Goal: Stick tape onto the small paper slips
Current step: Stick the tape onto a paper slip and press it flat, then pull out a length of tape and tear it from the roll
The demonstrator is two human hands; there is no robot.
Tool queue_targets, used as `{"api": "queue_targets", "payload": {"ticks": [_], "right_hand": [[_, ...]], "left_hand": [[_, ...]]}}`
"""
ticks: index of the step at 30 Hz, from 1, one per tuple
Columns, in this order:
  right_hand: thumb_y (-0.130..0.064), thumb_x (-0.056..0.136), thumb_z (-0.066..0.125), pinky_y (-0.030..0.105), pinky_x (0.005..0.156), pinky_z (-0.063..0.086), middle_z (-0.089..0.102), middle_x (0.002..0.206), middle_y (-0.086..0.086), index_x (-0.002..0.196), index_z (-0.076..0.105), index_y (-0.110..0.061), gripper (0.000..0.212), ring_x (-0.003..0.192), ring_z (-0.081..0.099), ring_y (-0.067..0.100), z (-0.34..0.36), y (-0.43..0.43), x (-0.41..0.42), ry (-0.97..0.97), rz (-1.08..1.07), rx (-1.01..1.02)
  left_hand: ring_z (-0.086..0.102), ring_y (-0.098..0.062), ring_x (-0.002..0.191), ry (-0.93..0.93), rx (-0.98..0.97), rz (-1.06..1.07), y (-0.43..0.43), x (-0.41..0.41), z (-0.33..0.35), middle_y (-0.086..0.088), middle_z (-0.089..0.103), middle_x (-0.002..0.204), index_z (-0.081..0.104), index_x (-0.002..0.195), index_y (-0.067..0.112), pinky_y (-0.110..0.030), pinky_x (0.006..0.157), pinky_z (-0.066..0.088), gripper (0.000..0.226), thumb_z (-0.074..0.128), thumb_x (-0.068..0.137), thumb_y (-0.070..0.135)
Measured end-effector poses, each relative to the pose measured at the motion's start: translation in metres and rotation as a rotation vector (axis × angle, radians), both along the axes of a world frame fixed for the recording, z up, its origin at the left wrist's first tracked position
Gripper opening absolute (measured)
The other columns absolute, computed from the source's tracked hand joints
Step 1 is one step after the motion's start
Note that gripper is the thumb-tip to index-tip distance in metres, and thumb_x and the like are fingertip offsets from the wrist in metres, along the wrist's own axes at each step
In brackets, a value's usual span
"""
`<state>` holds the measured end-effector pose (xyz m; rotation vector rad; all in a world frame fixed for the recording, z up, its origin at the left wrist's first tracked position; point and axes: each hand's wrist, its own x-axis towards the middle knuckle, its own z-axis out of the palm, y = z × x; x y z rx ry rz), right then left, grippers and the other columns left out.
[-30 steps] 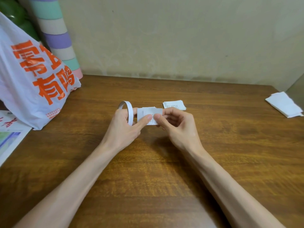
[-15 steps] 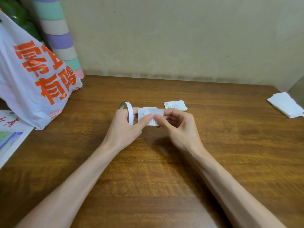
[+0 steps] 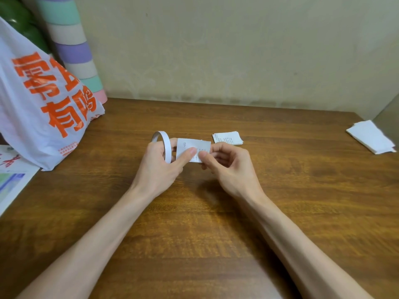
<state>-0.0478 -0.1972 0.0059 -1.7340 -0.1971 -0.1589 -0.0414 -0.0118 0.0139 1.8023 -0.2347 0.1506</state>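
A small white paper slip (image 3: 192, 145) with faint print is held just above the wooden table (image 3: 216, 212) between both hands. My left hand (image 3: 160, 167) pinches its left part with the thumb on top, and a thin white tape roll (image 3: 164, 144) hangs around that hand's fingers. My right hand (image 3: 228, 169) pinches the slip's right lower edge with thumb and curled fingers. Behind the hands a small stack of printed slips (image 3: 227, 138) lies flat on the table.
A white plastic bag (image 3: 41, 108) with orange characters stands at the left, before a pastel striped roll (image 3: 73, 48). Printed paper (image 3: 13, 182) lies at the left edge. A pile of white sheets (image 3: 371, 137) sits at the far right. A wall closes the table's back.
The two thumbs have crept slightly closer together on the slip. Otherwise the hands, slip and tape roll stay in the same place.
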Motion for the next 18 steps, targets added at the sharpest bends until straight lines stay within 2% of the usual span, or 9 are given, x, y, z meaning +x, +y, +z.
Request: {"api": "queue_targets", "payload": {"ticks": [2, 4, 6, 8, 9, 10, 12, 15, 18], "right_hand": [[-0.017, 0.098, 0.074, 0.017, 0.073, 0.050, 0.072, 0.075, 0.004, 0.095, 0.070, 0.003, 0.020, 0.071, 0.068, 0.008, 0.000, -0.001, 0.001, 0.004, 0.008, -0.004], [-0.018, 0.098, 0.074, 0.017, 0.072, 0.050, 0.072, 0.076, 0.002, 0.097, 0.071, 0.002, 0.020, 0.070, 0.067, 0.006, 0.000, -0.001, 0.001, 0.015, 0.001, 0.024], [-0.018, 0.097, 0.076, 0.018, 0.072, 0.051, 0.072, 0.077, -0.001, 0.098, 0.073, -0.002, 0.017, 0.069, 0.066, 0.004, 0.001, -0.001, 0.001, 0.030, -0.026, 0.070], [-0.017, 0.097, 0.076, 0.018, 0.072, 0.050, 0.073, 0.080, -0.002, 0.098, 0.075, -0.004, 0.013, 0.068, 0.065, 0.004, 0.003, -0.001, 0.004, 0.035, -0.073, 0.110], [-0.017, 0.097, 0.075, 0.017, 0.071, 0.050, 0.074, 0.081, -0.002, 0.099, 0.077, -0.006, 0.012, 0.068, 0.064, 0.003, 0.004, -0.002, 0.007, 0.032, -0.112, 0.116], [-0.018, 0.098, 0.075, 0.017, 0.070, 0.049, 0.076, 0.083, -0.003, 0.101, 0.078, -0.007, 0.011, 0.069, 0.064, 0.003, 0.006, -0.005, 0.011, 0.025, -0.158, 0.105], [-0.021, 0.098, 0.074, 0.020, 0.071, 0.052, 0.079, 0.089, -0.006, 0.106, 0.079, -0.013, 0.012, 0.073, 0.069, 0.004, 0.008, -0.013, 0.022, 0.021, -0.268, 0.023], [-0.027, 0.097, 0.075, 0.028, 0.070, 0.059, 0.079, 0.090, -0.005, 0.110, 0.078, -0.023, 0.014, 0.084, 0.075, 0.013, 0.009, -0.030, 0.042, 0.047, -0.413, -0.097], [-0.034, 0.094, 0.076, 0.040, 0.088, 0.060, 0.076, 0.090, -0.008, 0.110, 0.076, -0.027, 0.018, 0.098, 0.072, 0.014, 0.004, -0.045, 0.062, 0.049, -0.505, -0.229]], "left_hand": [[0.046, -0.011, 0.049, 0.023, -0.019, -0.022, -0.001, 0.001, 0.000, -0.008, 0.076, 0.078, 0.076, 0.117, 0.025, -0.023, 0.046, 0.035, 0.022, 0.072, 0.097, 0.031], [0.045, -0.015, 0.050, 0.029, -0.028, -0.023, 0.000, 0.001, -0.001, -0.009, 0.077, 0.083, 0.076, 0.119, 0.023, -0.025, 0.047, 0.036, 0.024, 0.071, 0.097, 0.032], [0.054, -0.009, 0.052, 0.021, -0.020, -0.006, 0.000, 0.002, -0.001, -0.001, 0.078, 0.085, 0.075, 0.122, 0.018, -0.022, 0.050, 0.044, 0.029, 0.070, 0.098, 0.033], [0.068, -0.006, 0.067, 0.003, 0.015, 0.019, 0.001, 0.004, 0.001, 0.005, 0.078, 0.089, 0.075, 0.118, 0.017, -0.022, 0.061, 0.054, 0.027, 0.068, 0.099, 0.035], [0.069, -0.004, 0.070, 0.009, 0.025, 0.030, 0.003, 0.006, 0.002, 0.005, 0.076, 0.088, 0.073, 0.115, 0.017, -0.020, 0.063, 0.054, 0.025, 0.066, 0.101, 0.036], [0.064, -0.003, 0.064, 0.035, 0.021, 0.035, 0.004, 0.008, 0.003, 0.005, 0.072, 0.085, 0.070, 0.113, 0.016, -0.017, 0.060, 0.050, 0.023, 0.062, 0.104, 0.036], [0.049, -0.006, 0.052, 0.142, -0.023, 0.002, 0.006, 0.009, 0.005, 0.000, 0.061, 0.084, 0.061, 0.111, 0.014, -0.013, 0.050, 0.040, 0.027, 0.051, 0.106, 0.039], [0.043, -0.008, 0.053, 0.224, -0.020, -0.109, 0.004, 0.008, 0.004, -0.005, 0.053, 0.080, 0.058, 0.109, 0.013, -0.014, 0.048, 0.036, 0.033, 0.035, 0.109, 0.037], [0.045, -0.008, 0.054, 0.153, 0.029, -0.168, -0.001, 0.005, 0.003, -0.002, 0.052, 0.069, 0.066, 0.104, 0.008, -0.017, 0.051, 0.038, 0.042, 0.032, 0.115, 0.030]]}}
